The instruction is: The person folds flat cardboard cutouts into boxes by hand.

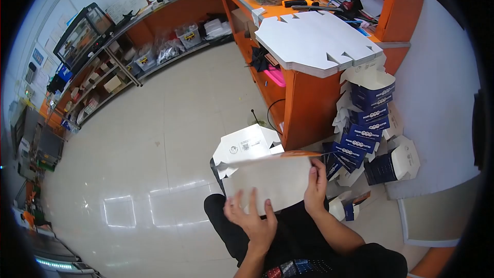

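A partly folded cardboard box blank (280, 180) lies over my lap, its plain pale side facing me. My right hand (315, 188) grips its right edge, thumb on the near face and fingers behind. Over its lower left part is my left hand (252, 219), fingers spread and slightly blurred; whether they press on the card I cannot tell. Just beyond stands a white flap (249, 144) with printed marks and a square code; I cannot tell whether it belongs to the same blank.
A stack of flat white blanks (314, 38) rests on the orange desk (303, 103). Several folded blue-and-white boxes (360, 139) are piled on the floor to the right, against the wall. Shelves (110, 72) with bins and parts line the far left.
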A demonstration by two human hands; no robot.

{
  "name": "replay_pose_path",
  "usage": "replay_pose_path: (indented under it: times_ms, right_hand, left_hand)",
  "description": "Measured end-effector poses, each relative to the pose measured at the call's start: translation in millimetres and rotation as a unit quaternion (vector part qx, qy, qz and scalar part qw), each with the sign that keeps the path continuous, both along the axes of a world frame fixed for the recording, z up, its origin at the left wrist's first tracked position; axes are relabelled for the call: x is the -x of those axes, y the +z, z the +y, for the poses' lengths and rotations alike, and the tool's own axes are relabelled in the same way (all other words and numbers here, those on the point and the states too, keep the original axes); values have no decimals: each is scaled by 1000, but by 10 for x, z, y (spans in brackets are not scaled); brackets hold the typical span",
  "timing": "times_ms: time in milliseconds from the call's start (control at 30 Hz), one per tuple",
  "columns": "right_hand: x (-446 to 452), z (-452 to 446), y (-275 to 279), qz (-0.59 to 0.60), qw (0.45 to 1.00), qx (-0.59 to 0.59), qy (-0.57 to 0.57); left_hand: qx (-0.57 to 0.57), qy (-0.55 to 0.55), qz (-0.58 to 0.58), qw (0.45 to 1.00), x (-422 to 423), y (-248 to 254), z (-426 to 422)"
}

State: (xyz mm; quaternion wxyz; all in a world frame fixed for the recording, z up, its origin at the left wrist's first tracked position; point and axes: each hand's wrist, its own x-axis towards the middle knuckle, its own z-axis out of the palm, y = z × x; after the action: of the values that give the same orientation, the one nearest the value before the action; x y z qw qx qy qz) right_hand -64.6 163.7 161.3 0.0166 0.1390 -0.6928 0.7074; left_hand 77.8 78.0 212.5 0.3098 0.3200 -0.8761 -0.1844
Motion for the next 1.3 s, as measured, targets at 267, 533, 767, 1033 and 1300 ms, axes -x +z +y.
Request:
replay_pose_path:
  times_ms: [267,533,767,1033,1300]
  right_hand:
    - [-56,87,-268,-181,969,168,-17]
    - [-104,84,-448,-203,977,-18,60]
    - [1,299,-170,-127,915,-161,348]
    - [53,-311,38,-380,859,97,329]
    - [85,-260,-185,-411,835,143,336]
  left_hand:
    - [-241,75,236,938,31,-190,-120]
    - [-303,-53,406,861,121,-407,-128]
    - [-74,-118,72,988,-29,-591,-298]
    - [-24,-195,-6,980,-24,-612,-289]
    - [-36,-145,41,988,-287,-871,-173]
